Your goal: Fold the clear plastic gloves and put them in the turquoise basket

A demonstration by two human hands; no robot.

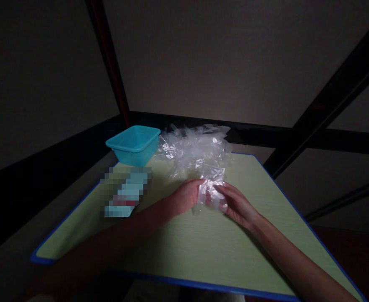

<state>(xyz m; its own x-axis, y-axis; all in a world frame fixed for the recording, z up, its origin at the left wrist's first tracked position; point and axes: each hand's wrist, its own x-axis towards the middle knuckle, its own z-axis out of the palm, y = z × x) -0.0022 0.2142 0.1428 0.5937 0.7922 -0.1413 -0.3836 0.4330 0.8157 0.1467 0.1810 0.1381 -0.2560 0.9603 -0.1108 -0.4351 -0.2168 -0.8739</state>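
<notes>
Both hands hold a clear, crinkled plastic bag over the middle of the table. My left hand grips its left side, thumb on top. On the right side, my right hand has its thumb over the plastic and its fingers partly behind it. Just beyond the held bag lies a large heap of similar clear plastic bags, and the held one overlaps the heap's near edge in view.
A turquoise plastic basin stands at the table's back left corner. Nearer on the left lies a blurred-out flat object. The pale green table has a blue edge. Dark beams and walls surround it.
</notes>
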